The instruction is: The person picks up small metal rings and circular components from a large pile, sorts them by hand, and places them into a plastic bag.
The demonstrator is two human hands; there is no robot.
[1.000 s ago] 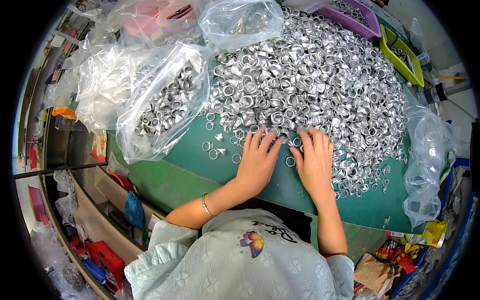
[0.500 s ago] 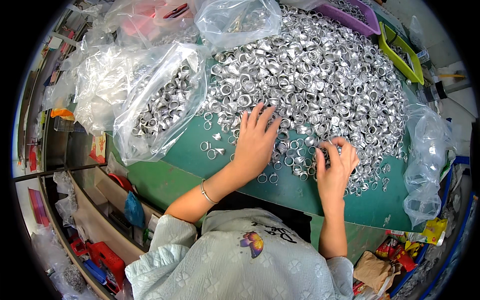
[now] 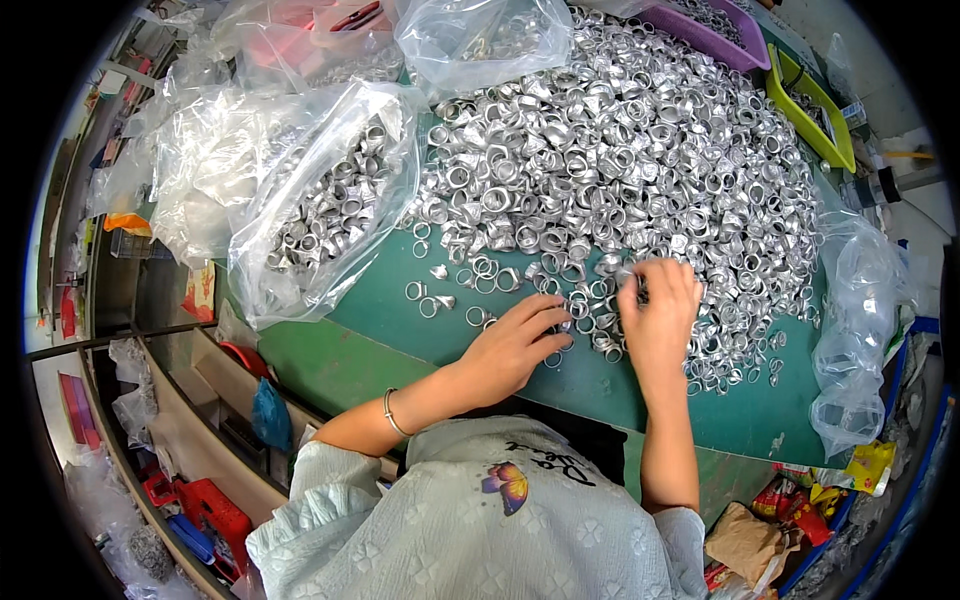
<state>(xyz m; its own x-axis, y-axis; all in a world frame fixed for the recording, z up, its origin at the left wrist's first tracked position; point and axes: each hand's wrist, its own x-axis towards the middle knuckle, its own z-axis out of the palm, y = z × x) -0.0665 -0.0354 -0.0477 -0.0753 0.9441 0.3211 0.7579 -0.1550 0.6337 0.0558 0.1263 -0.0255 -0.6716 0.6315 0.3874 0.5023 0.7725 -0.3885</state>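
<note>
A large heap of silver-coloured metal rings (image 3: 600,150) covers much of the green table (image 3: 440,330). At the heap's near edge my left hand (image 3: 510,348), with a bangle at the wrist, reaches over a few loose rings; its fingers are stretched out and slightly apart, the tips touching rings. My right hand (image 3: 662,315) is bent over the heap to the right of it, thumb and fingers drawn together around a ring (image 3: 627,274), which is somewhat blurred. Several single rings (image 3: 428,305) lie apart to the left of the heap.
An open clear plastic bag (image 3: 325,215) of rings lies left, with another bag (image 3: 480,45) behind. A purple basket (image 3: 715,35) and a yellow-green basket (image 3: 815,115) stand at the back right. Crumpled clear plastic (image 3: 850,340) lies along the right edge; drawers (image 3: 215,420) are at lower left.
My left hand has pulled back toward me from the heap, uncovering rings where it was. My right hand has shifted slightly left and away from me. The view has shifted a little.
</note>
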